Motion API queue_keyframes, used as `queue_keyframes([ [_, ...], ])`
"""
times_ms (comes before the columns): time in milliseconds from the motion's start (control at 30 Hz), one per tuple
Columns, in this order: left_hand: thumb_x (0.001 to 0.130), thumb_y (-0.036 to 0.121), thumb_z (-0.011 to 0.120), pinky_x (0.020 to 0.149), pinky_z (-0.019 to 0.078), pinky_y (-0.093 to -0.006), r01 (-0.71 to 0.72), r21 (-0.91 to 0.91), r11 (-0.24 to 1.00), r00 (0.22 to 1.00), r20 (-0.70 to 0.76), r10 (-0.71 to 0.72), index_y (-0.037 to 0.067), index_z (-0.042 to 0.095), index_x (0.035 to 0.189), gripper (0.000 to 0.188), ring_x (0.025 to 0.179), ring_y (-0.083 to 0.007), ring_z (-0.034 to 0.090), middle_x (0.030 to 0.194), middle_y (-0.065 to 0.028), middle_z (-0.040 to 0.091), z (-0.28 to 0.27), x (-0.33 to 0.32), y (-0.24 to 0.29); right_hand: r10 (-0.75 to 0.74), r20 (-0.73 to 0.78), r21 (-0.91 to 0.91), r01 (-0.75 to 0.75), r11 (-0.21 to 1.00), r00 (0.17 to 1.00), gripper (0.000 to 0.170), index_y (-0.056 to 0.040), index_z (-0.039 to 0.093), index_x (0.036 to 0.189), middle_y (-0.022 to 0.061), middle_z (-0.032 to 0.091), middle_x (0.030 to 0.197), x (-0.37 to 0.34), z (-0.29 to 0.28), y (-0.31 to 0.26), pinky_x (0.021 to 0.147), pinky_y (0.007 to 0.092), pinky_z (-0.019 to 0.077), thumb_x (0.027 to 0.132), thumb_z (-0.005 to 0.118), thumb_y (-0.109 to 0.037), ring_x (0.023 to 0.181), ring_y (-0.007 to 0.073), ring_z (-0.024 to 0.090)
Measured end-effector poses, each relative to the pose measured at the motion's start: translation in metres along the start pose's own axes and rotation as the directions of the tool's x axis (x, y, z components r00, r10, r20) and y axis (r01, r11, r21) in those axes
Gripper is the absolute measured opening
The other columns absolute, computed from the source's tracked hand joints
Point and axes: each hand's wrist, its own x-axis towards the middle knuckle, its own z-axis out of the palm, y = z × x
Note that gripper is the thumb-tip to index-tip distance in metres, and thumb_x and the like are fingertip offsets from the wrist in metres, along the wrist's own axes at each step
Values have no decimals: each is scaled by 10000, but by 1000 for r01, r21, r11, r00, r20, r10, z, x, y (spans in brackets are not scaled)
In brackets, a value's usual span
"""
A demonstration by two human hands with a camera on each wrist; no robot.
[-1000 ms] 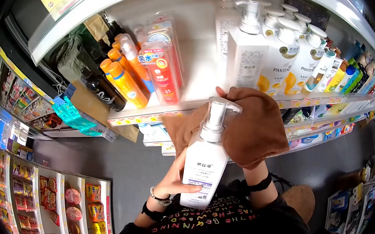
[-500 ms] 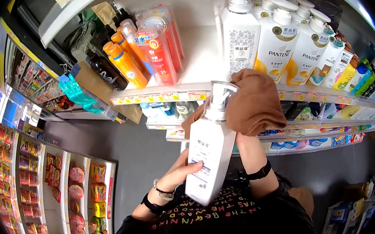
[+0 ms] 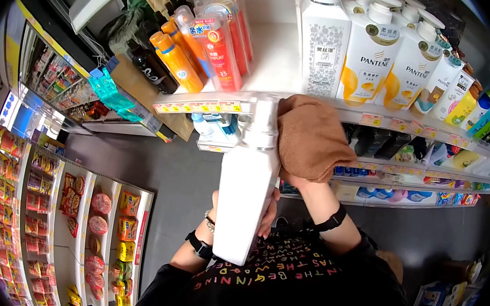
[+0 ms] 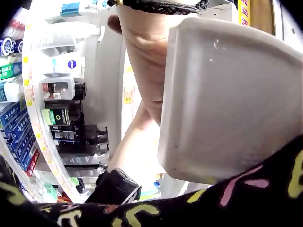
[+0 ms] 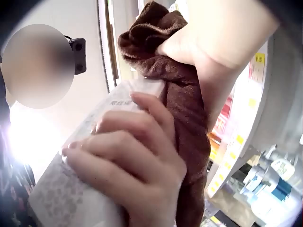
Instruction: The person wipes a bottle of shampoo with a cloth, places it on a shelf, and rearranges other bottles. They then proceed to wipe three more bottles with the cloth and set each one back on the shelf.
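Observation:
A white pump bottle (image 3: 247, 194) with a clear cap over its pump stands slightly tilted in front of the torso. My left hand (image 5: 137, 151) grips it, fingers curled across its patterned side in the right wrist view. In the left wrist view the bottle's pale base (image 4: 227, 104) fills the right half. A brown cloth (image 3: 311, 139) lies against the bottle's shoulder and neck. My right hand (image 5: 189, 52) holds this cloth, its thumb pressed into the folds and its other fingers hidden beneath.
Ahead, a shelf holds a similar floral-patterned bottle (image 3: 323, 48), Pantene bottles (image 3: 369, 61), and red sunscreen packs (image 3: 222, 50) beside orange bottles (image 3: 180, 64). Lower shelves carry more goods. A snack rack (image 3: 144, 249) stands at lower left, and teal packets (image 3: 112, 96) hang at the shelf's left end.
The bottle has turned, so its printed label gives way to a plain white side, and it has shifted left. The cloth has moved left and slightly down with the right hand.

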Motion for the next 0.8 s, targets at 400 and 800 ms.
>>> queue_keyframes([
  [400,920,517,409,845,488,-418,-308,-345,887,948,-30,318,34,380,1242,582,865,-244,572,1074,-140,509,-22,-25,-2,-116,223,-98,141,985,968,472,6,416,1271,118,483,1241,-18,35,-3,991,302,383,870,579,-182,1162,183,455],
  [800,963,423,404,1068,338,-414,-372,301,878,784,-405,471,100,242,1416,579,1291,-238,356,1436,-89,309,-23,-18,42,-130,149,-467,185,864,980,536,-14,485,1196,129,510,1194,13,63,17,945,349,398,744,701,-205,1072,234,516],
])
